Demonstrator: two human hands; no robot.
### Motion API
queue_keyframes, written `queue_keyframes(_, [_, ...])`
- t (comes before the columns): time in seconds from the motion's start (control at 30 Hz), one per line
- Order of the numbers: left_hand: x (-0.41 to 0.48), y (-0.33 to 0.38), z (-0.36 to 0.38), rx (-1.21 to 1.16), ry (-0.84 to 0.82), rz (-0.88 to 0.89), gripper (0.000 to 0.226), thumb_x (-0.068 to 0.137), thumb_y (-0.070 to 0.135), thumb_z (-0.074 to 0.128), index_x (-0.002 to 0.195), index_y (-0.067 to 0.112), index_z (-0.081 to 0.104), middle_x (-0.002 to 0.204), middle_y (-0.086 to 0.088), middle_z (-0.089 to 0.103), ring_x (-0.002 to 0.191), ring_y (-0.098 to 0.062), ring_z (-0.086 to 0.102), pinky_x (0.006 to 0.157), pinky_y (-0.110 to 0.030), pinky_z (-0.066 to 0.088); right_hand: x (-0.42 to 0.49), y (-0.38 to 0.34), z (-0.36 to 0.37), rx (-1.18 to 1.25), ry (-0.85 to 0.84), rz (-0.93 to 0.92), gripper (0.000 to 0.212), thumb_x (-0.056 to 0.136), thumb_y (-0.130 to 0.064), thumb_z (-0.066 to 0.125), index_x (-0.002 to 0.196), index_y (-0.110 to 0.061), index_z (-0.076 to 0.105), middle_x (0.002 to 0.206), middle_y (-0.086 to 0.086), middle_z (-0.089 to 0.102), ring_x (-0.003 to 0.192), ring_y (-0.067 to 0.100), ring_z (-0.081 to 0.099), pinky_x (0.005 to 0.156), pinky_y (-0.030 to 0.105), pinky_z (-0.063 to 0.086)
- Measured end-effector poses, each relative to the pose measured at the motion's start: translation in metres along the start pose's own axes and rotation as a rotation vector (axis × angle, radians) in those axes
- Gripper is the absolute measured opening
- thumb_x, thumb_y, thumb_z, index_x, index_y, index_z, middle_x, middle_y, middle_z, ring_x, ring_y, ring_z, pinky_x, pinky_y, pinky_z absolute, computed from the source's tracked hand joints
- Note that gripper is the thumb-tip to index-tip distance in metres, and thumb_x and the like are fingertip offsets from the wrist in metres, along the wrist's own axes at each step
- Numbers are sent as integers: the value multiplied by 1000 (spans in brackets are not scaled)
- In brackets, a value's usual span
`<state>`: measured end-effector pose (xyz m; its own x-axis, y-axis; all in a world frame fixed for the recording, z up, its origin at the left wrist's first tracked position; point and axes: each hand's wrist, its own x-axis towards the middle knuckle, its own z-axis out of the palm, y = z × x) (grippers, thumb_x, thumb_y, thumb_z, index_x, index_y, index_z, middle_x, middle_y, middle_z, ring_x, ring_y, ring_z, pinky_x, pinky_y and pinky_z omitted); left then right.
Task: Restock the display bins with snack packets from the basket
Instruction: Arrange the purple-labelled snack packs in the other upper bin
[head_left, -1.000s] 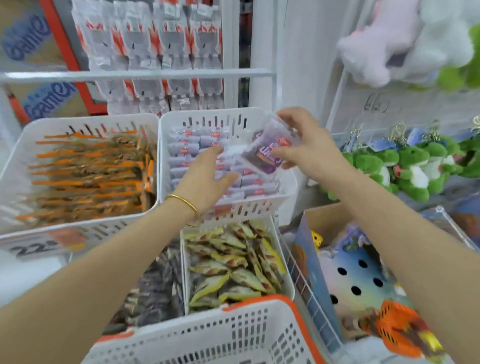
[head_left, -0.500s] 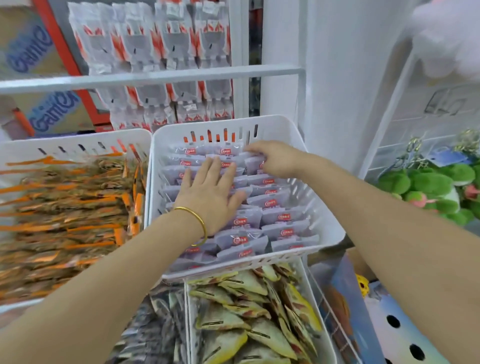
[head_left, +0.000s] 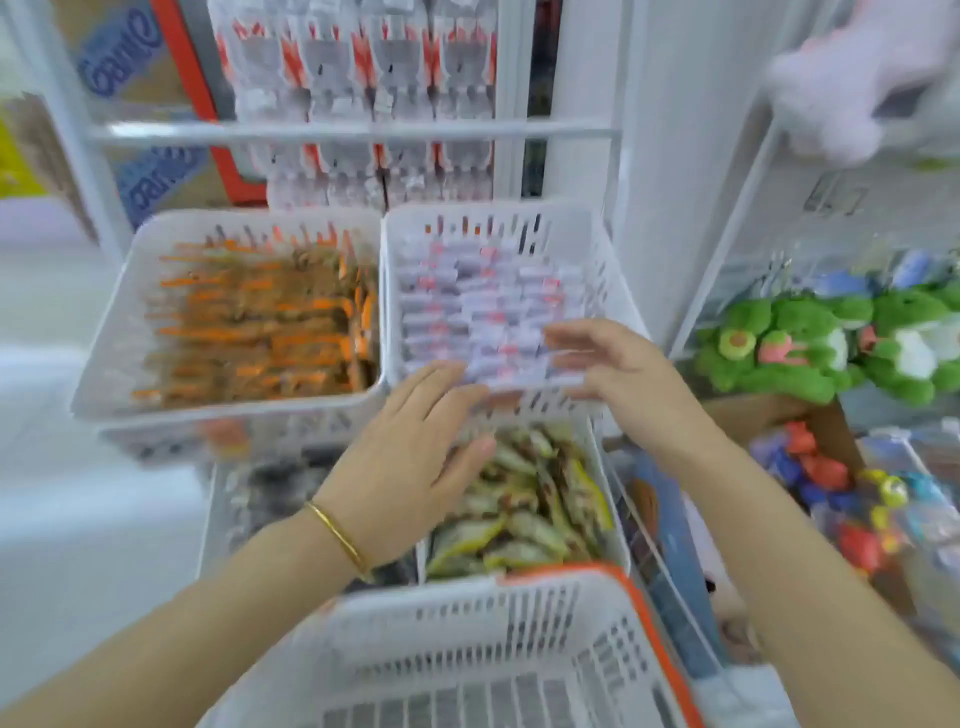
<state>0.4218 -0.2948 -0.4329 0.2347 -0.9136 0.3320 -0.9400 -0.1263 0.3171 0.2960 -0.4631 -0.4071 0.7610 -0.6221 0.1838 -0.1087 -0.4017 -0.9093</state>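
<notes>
**Now both hands empty at the purple-packet bin**

Just beyond the fingertips of both hands sits the white slotted plastic bin (head_left: 488, 221). It is packed with overlapping rows of small pale purple snack packets with red labels (head_left: 483, 306). The packets lie shingled and face up, probably so that each label reads from the front and the rows stay tidy.

The left hand (head_left: 410, 462) is spread flat with its fingers straight. They reach over the bin's near rim, and the palm hangs above the yellow-green fish-shaped packets (head_left: 540, 504) in the bin below. A thin gold bangle (head_left: 337, 535) circles that wrist. The right hand (head_left: 623, 369) is also wide, palm turned inward, with its fingers pointing across the front row of purple packets. Neither hand holds anything that can be made out. The picture is smeared, so whether the fingertips press on the front row or only hover over it cannot be told.

Nearer the person than both wrists stands the white perforated plastic basket with an orange rim (head_left: 467, 639). Its inside is out of sight, so what stock remains is unknown. Left of the left hand lie orange-and-brown stick packets (head_left: 260, 322), and right of the right hand sit green plush toys (head_left: 779, 343).

With both palms free, the next reach is probably back into the basket.
</notes>
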Motion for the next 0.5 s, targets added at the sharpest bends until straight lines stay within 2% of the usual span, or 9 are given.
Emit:
queue_keyframes(0.03, [-30, 8, 2, -11, -69, -19, 63, 92, 55, 23, 137, 15, 44, 148, -4, 35, 140, -16, 20, 114, -23, 13, -29, 3, 17, 67, -56, 39, 50, 83, 16, 36, 106, -24, 57, 107, -3, 61, 94, 9, 59, 78, 26, 49])
queue_keyframes(0.1, [-89, 18, 10, 41, -303, -98, 60, 95, 53, 23, 141, 17, 36, 152, -4, 26, 142, -17, 12, 115, -25, 10, -80, 20, 57, 71, -249, 142, 47, 87, 10, 38, 101, -30, 58, 108, -5, 62, 95, 8, 62, 78, 29, 51])
queue_keyframes(0.17, [-141, 17, 21, 156, -548, -173, 57, 96, 49, 26, 146, 20, 25, 156, -3, 12, 144, -18, 4, 117, -29, 6, -125, 48, 93, -33, -461, 257, 38, 92, 1, 40, 110, -27, 58, 116, -7, 61, 101, 8, 62, 82, 32, 53])
queue_keyframes(0.27, [-195, 8, 35, 299, -823, -238, 57, 98, 47, 29, 148, 22, 18, 157, -4, 5, 145, -20, 2, 117, -34, 9, -175, 104, 130, -172, -565, 412, 33, 95, -1, 44, 122, -14, 57, 125, 1, 57, 105, 12, 57, 76, 21, 50])
queue_keyframes(0.33, [-216, 4, 43, 339, -904, -250, 58, 97, 48, 30, 147, 21, 18, 157, -4, 8, 144, -23, 6, 116, -39, 17, -198, 144, 148, -300, -618, 483, 34, 95, -2, 47, 126, -13, 55, 132, 5, 53, 110, 15, 53, 76, 21, 45])
queue_keyframes(0.4, [-227, 2, 51, 376, -931, -212, 58, 97, 47, 31, 147, 19, 20, 155, -5, 13, 143, -23, 11, 115, -39, 21, -217, 180, 165, -516, -757, 489, 40, 95, -11, 53, 134, -16, 49, 139, 5, 47, 121, 20, 50, 89, 27, 44])
queue_keyframes(0.5, [-235, 0, 61, 398, -957, -154, 56, 97, 47, 30, 145, 18, 23, 153, -7, 15, 142, -25, 11, 113, -42, 25, -239, 219, 185, -757, -1042, 394, 68, 85, -30, 70, 143, -22, 36, 155, 6, 23, 138, 26, 30, 108, 39, 34])
